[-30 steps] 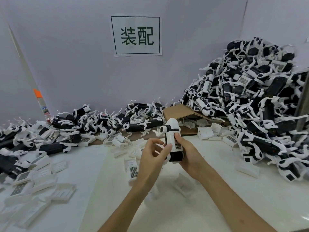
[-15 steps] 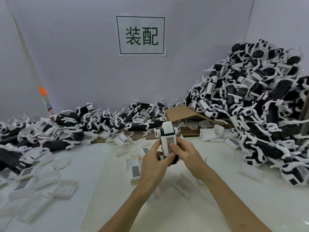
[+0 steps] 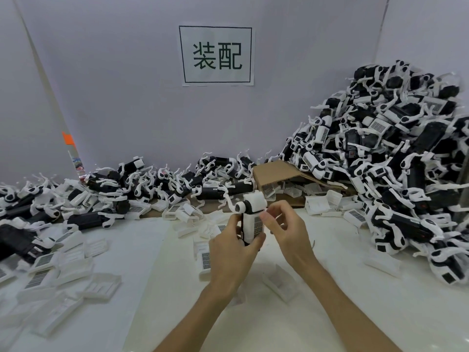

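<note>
A black-and-white plastic device (image 3: 252, 214) with a white cover and a curved white hook at its top stands upright above the table's middle. My left hand (image 3: 234, 250) grips its lower body from the left and below. My right hand (image 3: 285, 228) is beside it on the right, thumb tip against the barcode label on the white cover, fingers curled.
A tall heap of similar black-and-white devices (image 3: 396, 158) fills the right side. A lower row of them (image 3: 142, 184) runs along the back wall. Loose white covers (image 3: 66, 265) lie at left, others (image 3: 279, 283) under my hands. A cardboard piece (image 3: 276, 171) lies behind. A paper sign (image 3: 217, 55) hangs on the wall.
The device has been turned so its white labelled cover faces me, and it sits lower in my left hand. My right hand has shifted from gripping the body to touching the cover's upper right.
</note>
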`<state>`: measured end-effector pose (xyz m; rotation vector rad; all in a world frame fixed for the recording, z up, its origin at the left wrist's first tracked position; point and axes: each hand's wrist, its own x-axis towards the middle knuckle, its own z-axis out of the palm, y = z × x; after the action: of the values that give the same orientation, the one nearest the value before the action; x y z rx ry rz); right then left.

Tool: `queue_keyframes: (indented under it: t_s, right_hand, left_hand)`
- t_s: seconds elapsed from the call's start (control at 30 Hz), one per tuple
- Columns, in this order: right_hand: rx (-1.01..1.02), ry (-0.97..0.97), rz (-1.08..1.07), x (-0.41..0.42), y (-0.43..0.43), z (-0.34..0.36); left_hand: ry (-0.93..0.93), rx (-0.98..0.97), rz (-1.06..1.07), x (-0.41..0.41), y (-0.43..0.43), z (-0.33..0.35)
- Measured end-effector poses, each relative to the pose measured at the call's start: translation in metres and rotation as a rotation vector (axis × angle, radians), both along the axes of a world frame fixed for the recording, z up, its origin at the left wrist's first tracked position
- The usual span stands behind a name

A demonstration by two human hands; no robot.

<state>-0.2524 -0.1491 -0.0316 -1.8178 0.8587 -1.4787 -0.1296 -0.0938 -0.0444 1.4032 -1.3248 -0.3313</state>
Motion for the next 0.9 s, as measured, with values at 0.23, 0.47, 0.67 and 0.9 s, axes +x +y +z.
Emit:
queue_keyframes:
  t_s: [0.23,0.47,0.67,0.9]
  right_hand:
    - [-0.042,0.038,-0.044,-0.0016,0.0029,0.0007]
    - [-0.039,0.176,-0.016,-0.0010,-0.0002,-0.0018]
    - [0.025,0.102,0.017,0.0001,-0.0041,-0.0048]
    - [0.165,0.085,0.115,0.0002,-0.0035,-0.0008]
  left_hand:
    - [-0.310,-0.004,0.108,0.0030,-0.0017,-0.0036]
    - [-0.232,0.010,0.117,0.0061,-0.0030,-0.0019]
    - [-0.319,-0.015,0.197,0.0043,0.0012,0.0016]
    - [-0.264,0.004,0.165,0.0091,0.0017,0.0045]
